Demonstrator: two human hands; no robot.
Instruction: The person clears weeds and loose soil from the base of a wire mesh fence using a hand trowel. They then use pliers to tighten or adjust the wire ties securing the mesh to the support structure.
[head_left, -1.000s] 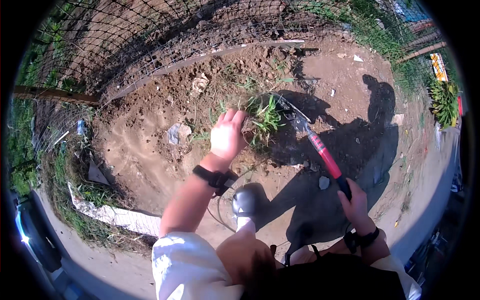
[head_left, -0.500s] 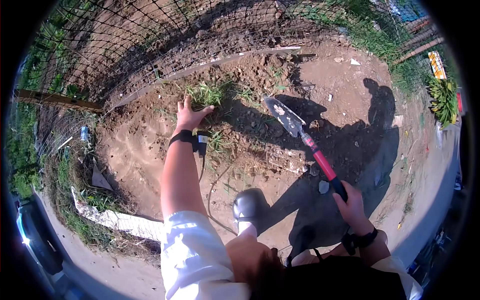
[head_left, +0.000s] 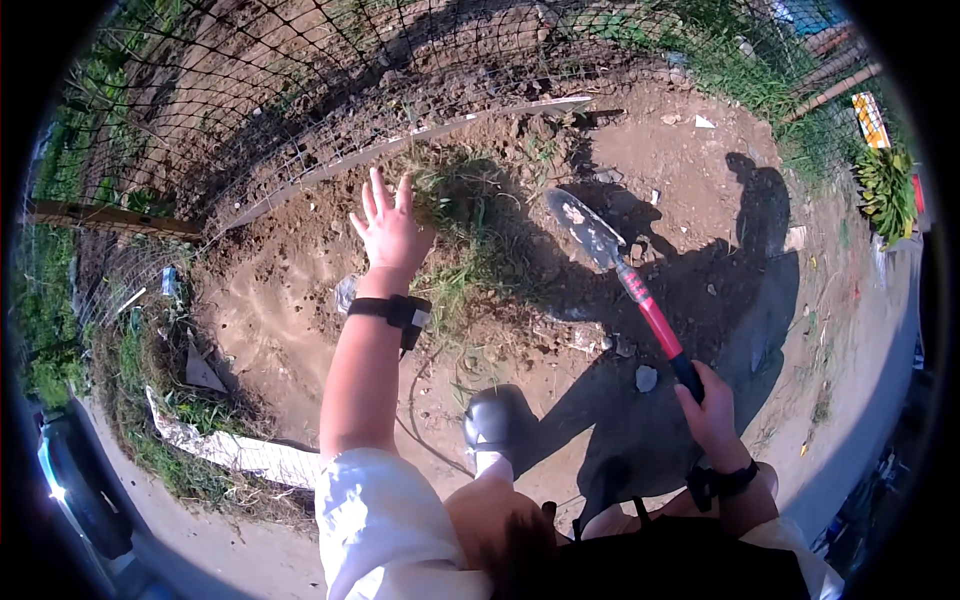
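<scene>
My left hand (head_left: 390, 228) is stretched out flat with fingers spread, above bare soil beside a tuft of grass (head_left: 470, 205) that lies near a wire mesh fence. A black wrist strap (head_left: 392, 311) sits on that forearm. My right hand (head_left: 712, 412) grips the black end of a small hand shovel (head_left: 628, 285) with a red shaft; its dirty metal blade (head_left: 585, 228) points up and away over the dirt, right of the grass. My dark shoe (head_left: 497, 423) rests on the soil between both arms.
A wire mesh fence (head_left: 300, 110) with a pale plank (head_left: 400, 150) along its base runs across the far side. A wooden post (head_left: 110, 218) lies at the left. Small stones (head_left: 646, 378) and litter scraps (head_left: 705, 122) dot the dirt. Green plants (head_left: 885, 180) grow at the right.
My left hand rose from the grass clump, reached toward the fence and opened; the clump now lies by the fence. The shovel stayed in my right hand.
</scene>
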